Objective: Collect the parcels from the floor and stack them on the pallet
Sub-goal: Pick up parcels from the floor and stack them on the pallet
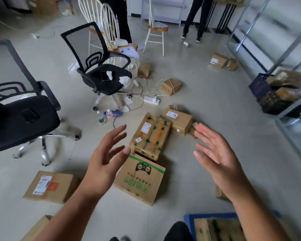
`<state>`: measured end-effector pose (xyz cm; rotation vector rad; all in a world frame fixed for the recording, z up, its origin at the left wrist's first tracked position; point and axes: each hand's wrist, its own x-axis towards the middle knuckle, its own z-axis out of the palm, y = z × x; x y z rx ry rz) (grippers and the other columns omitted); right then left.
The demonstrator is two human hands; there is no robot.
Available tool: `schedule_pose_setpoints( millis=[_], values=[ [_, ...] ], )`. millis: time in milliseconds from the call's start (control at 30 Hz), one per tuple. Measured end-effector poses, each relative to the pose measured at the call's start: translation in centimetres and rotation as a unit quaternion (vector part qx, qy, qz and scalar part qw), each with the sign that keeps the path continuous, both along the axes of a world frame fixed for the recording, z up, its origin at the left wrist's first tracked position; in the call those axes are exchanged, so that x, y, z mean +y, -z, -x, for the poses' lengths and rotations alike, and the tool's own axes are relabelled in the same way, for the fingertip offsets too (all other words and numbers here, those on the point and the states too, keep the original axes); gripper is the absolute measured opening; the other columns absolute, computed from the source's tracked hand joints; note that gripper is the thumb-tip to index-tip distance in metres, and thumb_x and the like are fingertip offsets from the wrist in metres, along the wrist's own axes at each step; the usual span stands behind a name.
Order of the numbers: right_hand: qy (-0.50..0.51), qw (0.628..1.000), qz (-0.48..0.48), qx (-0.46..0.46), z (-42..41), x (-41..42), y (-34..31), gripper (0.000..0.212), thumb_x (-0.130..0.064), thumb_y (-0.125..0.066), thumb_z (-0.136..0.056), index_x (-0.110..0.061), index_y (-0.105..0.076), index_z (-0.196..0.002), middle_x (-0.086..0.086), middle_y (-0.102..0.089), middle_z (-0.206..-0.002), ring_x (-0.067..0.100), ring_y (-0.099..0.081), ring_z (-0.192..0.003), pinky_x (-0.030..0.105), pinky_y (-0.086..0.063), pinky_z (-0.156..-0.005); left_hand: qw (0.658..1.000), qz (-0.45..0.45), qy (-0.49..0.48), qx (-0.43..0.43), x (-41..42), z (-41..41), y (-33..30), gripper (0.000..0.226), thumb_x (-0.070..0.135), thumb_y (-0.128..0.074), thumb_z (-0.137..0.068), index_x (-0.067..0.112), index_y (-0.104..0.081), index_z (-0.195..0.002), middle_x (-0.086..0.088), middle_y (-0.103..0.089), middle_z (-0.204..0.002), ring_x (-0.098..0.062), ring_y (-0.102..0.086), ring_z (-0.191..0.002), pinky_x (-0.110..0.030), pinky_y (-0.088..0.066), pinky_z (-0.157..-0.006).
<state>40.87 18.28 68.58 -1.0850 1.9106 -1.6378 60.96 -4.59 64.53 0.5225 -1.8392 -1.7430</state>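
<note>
Brown cardboard parcels (140,178) lie flat, scattered on the tiled floor toward 12 o'clock, the blue pallet (189,219) at 5 o'clock.

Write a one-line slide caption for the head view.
Both hands, left hand and right hand, open and empty above the green-printed parcel on the tiled floor, parcels scattered around.

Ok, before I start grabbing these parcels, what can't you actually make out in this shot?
- Blue pallet, head view: cut off by the bottom edge; its load is blurred.
- Parcel: mostly hidden behind the right hand.
- Shipping label on the left parcel: print too small.
- Crate parcels: blurred near the right edge.
</note>
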Motion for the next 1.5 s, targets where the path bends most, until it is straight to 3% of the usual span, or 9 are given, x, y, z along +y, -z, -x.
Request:
schedule_pose_setpoints(
  millis=[133, 333, 567, 733, 867, 1033, 1200, 1367, 1500],
  values=[
    [0.021, 1.000, -0.001, -0.012, 3.8, -0.2, 1.2, 0.062, -0.048, -0.069, -0.090, -0.045, -0.049, -0.148, -0.016, -0.049, -0.157, 0.009, -0.044, -0.147, 0.049, -0.039, -0.118, 1.000, -0.005, 0.022, 0.002, -1.5, 4.7, -0.1, 0.062, 0.048, -0.071, -0.090, 0.034, -0.056, -0.149, 0.005, -0.062, -0.149, -0.013, -0.050, -0.146, -0.049, -0.045, -0.113],
    [0.014, 0.999, 0.029, -0.040, 12.5, -1.9, 3.6, 0.060, -0.043, -0.071, -0.087, -0.042, -0.052, -0.145, -0.015, -0.052, -0.155, 0.009, -0.046, -0.146, 0.038, -0.041, -0.117, 0.999, 0.015, -0.012, -0.028, -2.7, 11.7, 0.5, 0.063, 0.049, -0.070, -0.089, 0.033, -0.057, -0.148, 0.008, -0.063, -0.147, -0.012, -0.052, -0.144, -0.047, -0.046, -0.113],
    [0.015, 0.995, 0.061, -0.071, 23.1, -3.8, 3.4, 0.055, -0.043, -0.073, -0.086, -0.055, -0.056, -0.137, -0.017, -0.054, -0.152, 0.007, -0.048, -0.144, 0.033, -0.043, -0.115, 0.997, 0.038, -0.018, -0.063, -3.8, 19.5, -0.8, 0.068, 0.065, -0.074, -0.087, 0.036, -0.058, -0.147, 0.005, -0.063, -0.149, -0.013, -0.051, -0.146, -0.042, -0.046, -0.109],
    [0.018, 0.996, 0.052, -0.068, 27.4, -7.4, 4.0, 0.053, -0.034, -0.071, -0.089, -0.044, -0.056, -0.139, -0.018, -0.057, -0.149, 0.007, -0.050, -0.142, 0.030, -0.044, -0.115, 0.997, 0.031, -0.032, -0.066, -7.1, 23.1, -0.5, 0.067, 0.050, -0.071, -0.088, 0.025, -0.056, -0.148, 0.006, -0.064, -0.147, -0.014, -0.055, -0.142, -0.038, -0.049, -0.107],
    [0.044, 0.996, 0.047, -0.059, 27.6, -10.7, 4.8, 0.058, -0.053, -0.074, -0.085, -0.054, -0.054, -0.139, -0.018, -0.055, -0.151, 0.008, -0.048, -0.144, 0.025, -0.044, -0.112, 0.998, 0.016, -0.007, -0.063, -11.8, 24.4, 0.5, 0.082, 0.068, -0.078, -0.081, 0.027, -0.057, -0.148, 0.009, -0.064, -0.147, -0.009, -0.063, -0.133, -0.018, -0.055, -0.094],
    [0.121, 0.991, 0.009, -0.052, 25.1, -14.5, 6.8, 0.056, -0.048, -0.072, -0.085, -0.057, -0.054, -0.137, -0.020, -0.056, -0.149, 0.007, -0.047, -0.144, 0.031, -0.042, -0.116, 0.995, 0.008, 0.082, -0.063, -20.2, 26.7, 3.5, 0.067, 0.055, -0.075, -0.085, 0.031, -0.059, -0.146, 0.003, -0.063, -0.148, -0.014, -0.055, -0.143, -0.036, -0.049, -0.105],
    [0.204, 0.977, -0.011, -0.069, 18.6, -18.9, 8.0, 0.060, -0.056, -0.073, -0.086, -0.049, -0.052, -0.143, -0.017, -0.053, -0.153, 0.009, -0.048, -0.144, 0.025, -0.043, -0.113, 0.979, 0.000, 0.192, -0.069, -27.4, 27.5, 4.0, 0.069, 0.066, -0.076, -0.085, 0.038, -0.059, -0.145, 0.010, -0.060, -0.151, -0.012, -0.052, -0.144, -0.038, -0.046, -0.104],
    [0.271, 0.958, -0.062, -0.070, 14.6, -21.3, 7.1, 0.073, -0.072, -0.071, -0.083, -0.049, -0.046, -0.148, -0.020, -0.050, -0.155, 0.006, -0.047, -0.144, 0.042, -0.045, -0.117, 0.960, -0.001, 0.269, -0.079, -30.9, 29.1, 3.3, 0.058, 0.051, -0.072, -0.088, 0.041, -0.060, -0.143, 0.016, -0.063, -0.146, -0.008, -0.055, -0.141, -0.036, -0.049, -0.102],
    [0.323, 0.943, -0.070, -0.045, 13.5, -19.9, 6.2, 0.074, -0.069, -0.068, -0.089, -0.045, -0.042, -0.153, -0.020, -0.048, -0.157, 0.007, -0.047, -0.145, 0.051, -0.041, -0.116, 0.948, 0.021, 0.309, -0.074, -29.9, 30.7, 3.0, 0.061, 0.055, -0.071, -0.086, 0.042, -0.058, -0.144, 0.021, -0.065, -0.143, -0.003, -0.061, -0.133, -0.019, -0.056, -0.090]
  ],
)
